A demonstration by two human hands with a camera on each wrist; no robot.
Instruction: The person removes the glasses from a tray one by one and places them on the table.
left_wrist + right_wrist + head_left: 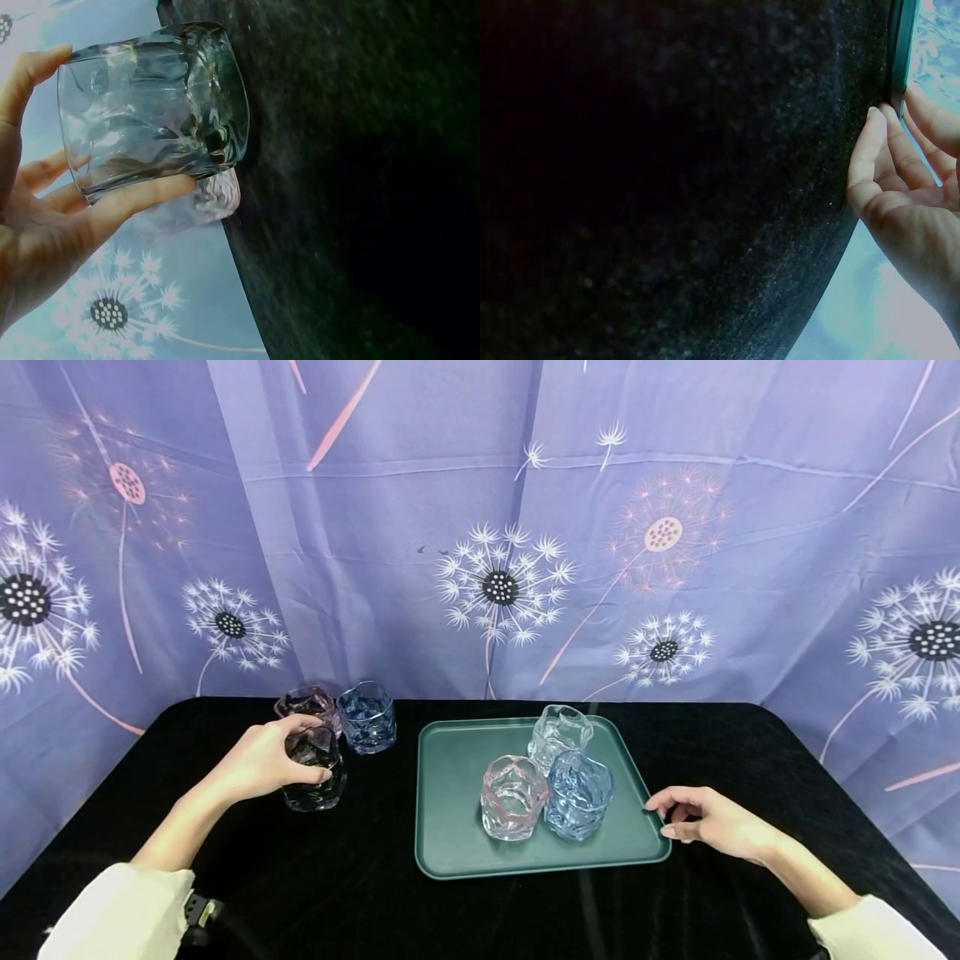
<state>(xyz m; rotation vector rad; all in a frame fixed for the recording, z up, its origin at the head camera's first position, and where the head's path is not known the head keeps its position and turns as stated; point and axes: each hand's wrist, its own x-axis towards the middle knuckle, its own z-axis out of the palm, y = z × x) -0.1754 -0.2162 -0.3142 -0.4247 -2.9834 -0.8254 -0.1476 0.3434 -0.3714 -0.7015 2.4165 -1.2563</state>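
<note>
My left hand [264, 758] grips a smoky grey glass tumbler [315, 781] by its sides, thumb nearest me and fingers on the far side. In the left wrist view, this tumbler [154, 109] fills the space between thumb and fingers. Close behind it are a pink glass [309, 700] and a blue glass [367, 718]. On the other side, my right hand [712, 820] holds the right rim of a green tray [450, 852], its fingers curled at the edge. A clear glass [558, 735], a pale pink glass [513, 802] and a light blue glass [578, 797] stand on the tray.
A black cloth [360, 893] covers the table under the tray and glasses. Right behind the table hangs a purple curtain [390, 585] with a dandelion print. The tray's three glasses stand close together on its right half.
</note>
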